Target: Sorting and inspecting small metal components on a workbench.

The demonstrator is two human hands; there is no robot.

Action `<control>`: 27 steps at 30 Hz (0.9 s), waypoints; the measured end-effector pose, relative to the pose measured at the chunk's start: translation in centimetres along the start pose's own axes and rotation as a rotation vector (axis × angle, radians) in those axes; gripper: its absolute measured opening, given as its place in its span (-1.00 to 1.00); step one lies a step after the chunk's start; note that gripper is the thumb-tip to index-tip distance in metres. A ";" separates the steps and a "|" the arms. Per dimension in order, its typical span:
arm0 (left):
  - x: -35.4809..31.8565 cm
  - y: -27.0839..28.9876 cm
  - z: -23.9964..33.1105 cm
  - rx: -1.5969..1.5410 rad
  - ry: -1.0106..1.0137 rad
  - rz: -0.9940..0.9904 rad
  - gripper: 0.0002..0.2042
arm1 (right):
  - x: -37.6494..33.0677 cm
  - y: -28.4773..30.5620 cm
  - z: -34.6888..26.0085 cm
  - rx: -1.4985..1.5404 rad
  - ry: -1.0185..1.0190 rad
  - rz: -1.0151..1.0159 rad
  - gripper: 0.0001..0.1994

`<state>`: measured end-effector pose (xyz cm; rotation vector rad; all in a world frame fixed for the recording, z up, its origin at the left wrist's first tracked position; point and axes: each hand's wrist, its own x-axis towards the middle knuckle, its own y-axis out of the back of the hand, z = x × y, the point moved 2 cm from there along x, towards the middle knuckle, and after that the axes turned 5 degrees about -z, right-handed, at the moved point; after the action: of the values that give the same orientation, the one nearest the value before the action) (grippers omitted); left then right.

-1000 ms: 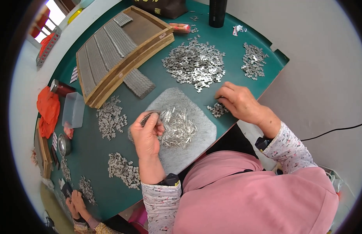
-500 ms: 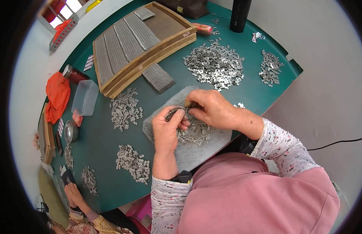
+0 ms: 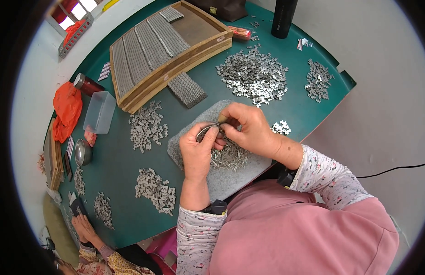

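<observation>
Over a grey felt mat (image 3: 221,183), my left hand (image 3: 195,153) is closed on a curved strip of small linked metal pieces (image 3: 202,134). The thumb and fingers of my right hand (image 3: 253,130) are pinched at the strip's upper end, touching my left fingertips; anything tiny between them is hidden. Below both hands, a heap of thin metal pins (image 3: 233,158) lies on the mat. Beside my right wrist is a little group of shiny cross-shaped metal links (image 3: 281,128). A bigger pile of such links (image 3: 253,75) spreads beyond my hands.
A wooden tray (image 3: 173,78) holds rows of linked metal strips; a woven metal piece (image 3: 187,89) lies beside it. More link piles (image 3: 147,126) (image 3: 155,192) sit left. A clear plastic box (image 3: 99,112), metal bowl (image 3: 83,152) and black tumbler (image 3: 283,18) stand around. Another person's hands (image 3: 84,228) work lower left.
My right wrist and forearm have shifted slightly left, showing more of the small link group beside them. Both hands stay pinched at the strip.
</observation>
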<state>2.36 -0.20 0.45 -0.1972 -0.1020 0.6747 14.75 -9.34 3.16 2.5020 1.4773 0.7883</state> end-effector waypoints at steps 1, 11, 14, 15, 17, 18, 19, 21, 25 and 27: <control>0.0 0.0 0.0 -0.001 0.000 0.000 -0.91 | -0.1 0.0 -0.1 -0.045 0.050 0.011 -0.88; 0.1 0.7 0.5 -0.294 0.054 0.071 -0.91 | 1.7 4.9 1.7 -0.386 0.182 -0.251 -0.90; 0.1 0.9 0.4 -0.313 0.086 0.070 -0.90 | 0.8 5.0 2.0 -0.513 0.155 -0.417 -0.91; 0.2 1.0 0.3 -0.311 0.097 0.073 -0.90 | 0.7 4.9 1.9 -0.513 0.155 -0.417 -0.91; 0.2 1.1 0.1 -0.308 0.109 0.074 -0.90 | 0.7 4.6 1.8 -0.550 0.202 -0.431 -0.92; 0.2 1.2 0.0 -0.305 0.126 0.083 -0.90 | 0.8 4.5 1.8 -0.549 0.200 -0.429 -0.92; 0.2 1.2 0.0 -0.301 0.142 0.091 -0.89 | 0.9 4.3 1.9 -0.565 0.215 -0.458 -0.93; 0.3 1.3 -0.1 -0.299 0.145 0.094 -0.89 | 1.2 4.2 2.0 -0.580 0.232 -0.487 -0.93; 0.4 1.2 -0.2 -0.288 0.146 0.111 -0.89 | 1.5 4.0 2.0 -0.591 0.273 -0.517 -0.94; 0.4 1.0 0.0 -0.280 0.148 0.101 -0.89 | 1.6 3.6 1.9 -0.607 0.298 -0.527 -0.94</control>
<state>2.06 0.85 0.25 -0.5233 -0.0447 0.7433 19.17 -9.54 3.46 1.5186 1.5661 1.2869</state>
